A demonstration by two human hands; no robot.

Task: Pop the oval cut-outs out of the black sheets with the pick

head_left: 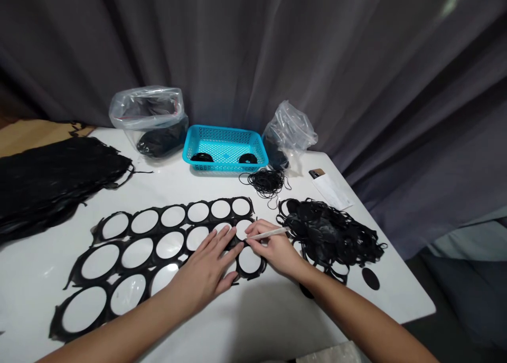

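Black sheets with rows of round holes (pixel 153 230) lie flat on the white table. My left hand (pixel 214 260) rests spread on them near their right end, fingers apart and holding nothing. Beside it, my right hand (pixel 273 247) pinches a thin white pen-like tool (pixel 269 233), its tip close to the sheet between two holes. To the right of my right hand is a tangled heap of black rings and scraps (pixel 336 233). A loose black disc (pixel 370 278) lies by the heap.
A blue basket (pixel 226 149) holds black ring bundles, between two plastic bags (pixel 146 109) (pixel 291 133). Thin black loops (pixel 267 182) lie before it. Black sheets (pixel 59 178) are piled at left. A phone (pixel 317 173) and white paper (pixel 331 190) lie at right.
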